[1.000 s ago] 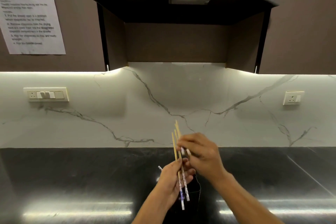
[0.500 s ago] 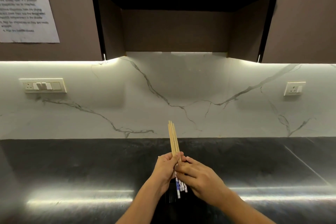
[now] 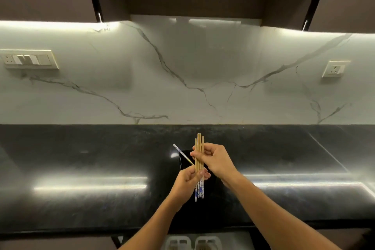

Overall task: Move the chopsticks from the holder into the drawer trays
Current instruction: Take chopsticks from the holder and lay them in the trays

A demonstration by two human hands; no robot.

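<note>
While both hands, left hand and right hand, clasp the chopstick bundle, square its tips before lowering to the drawer trays.

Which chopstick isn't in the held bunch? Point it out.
The lone slanted chopstick left of the bunch, its blue-patterned end up; both hands grip the others upright.

Both hands hold a bundle of wooden chopsticks with blue-and-white patterned ends upright over the glossy black stone bench. The left hand grips low, the right hand higher. One more chopstick leans in the black holder behind.
</note>
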